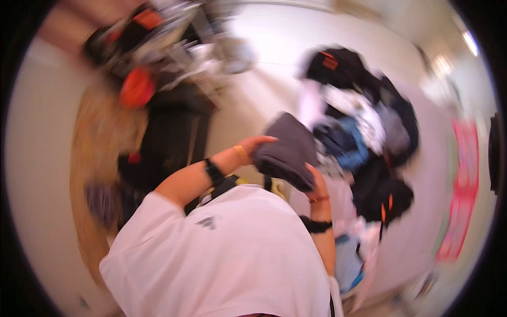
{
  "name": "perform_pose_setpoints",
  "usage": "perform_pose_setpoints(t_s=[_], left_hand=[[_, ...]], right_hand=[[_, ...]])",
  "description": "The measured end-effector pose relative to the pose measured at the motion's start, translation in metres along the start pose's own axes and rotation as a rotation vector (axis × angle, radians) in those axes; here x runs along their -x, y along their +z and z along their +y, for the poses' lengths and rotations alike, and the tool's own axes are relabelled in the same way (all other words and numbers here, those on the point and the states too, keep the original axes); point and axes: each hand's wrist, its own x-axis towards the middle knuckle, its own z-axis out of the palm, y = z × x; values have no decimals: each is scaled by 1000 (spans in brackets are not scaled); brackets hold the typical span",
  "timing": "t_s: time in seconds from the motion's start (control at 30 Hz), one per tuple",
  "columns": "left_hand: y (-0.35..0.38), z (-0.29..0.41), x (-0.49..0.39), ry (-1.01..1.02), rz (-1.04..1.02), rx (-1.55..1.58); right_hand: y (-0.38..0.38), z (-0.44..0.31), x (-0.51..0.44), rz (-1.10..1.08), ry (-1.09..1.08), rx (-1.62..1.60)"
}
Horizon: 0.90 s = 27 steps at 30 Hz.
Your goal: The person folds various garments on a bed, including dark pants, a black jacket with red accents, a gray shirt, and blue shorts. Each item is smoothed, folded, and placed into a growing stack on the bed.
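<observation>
Between my two hands is a folded dark grey cloth bundle (287, 148), probably a garment, held up in front of my chest. My left hand (253, 147) grips its left side, the thumb or a finger lying over the top. On the lower right edge, my right hand (317, 183) clasps the same bundle. Just beyond it to the right spreads a heap of loose clothes, with a white garment (370, 119), a blue one (352, 144) and a black one with orange marks (382, 192).
Another black garment (336, 69) lies at the heap's far end. To the left are a black boxy object (170, 130), blurred, and a wood-coloured surface (101, 134). A bright orange-red item (136, 88) sits near a cluttered pile (170, 51). A pink-red panel (463, 190) stands far right.
</observation>
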Motion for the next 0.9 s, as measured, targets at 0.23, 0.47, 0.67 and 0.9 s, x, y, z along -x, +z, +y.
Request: perform_pose_setpoints(t_s=[0.23, 0.47, 0.67, 0.9], left_hand=[[-103, -4, 101, 258, 327, 197], [-239, 24, 217, 532, 388, 353], [-387, 46, 370, 958, 423, 465], [-601, -4, 494, 1094, 825, 819]], right_hand=[[57, 75, -80, 42, 348, 164], [162, 203, -159, -83, 435, 224], [238, 294, -201, -2, 469, 615], [261, 329, -232, 110, 519, 953]])
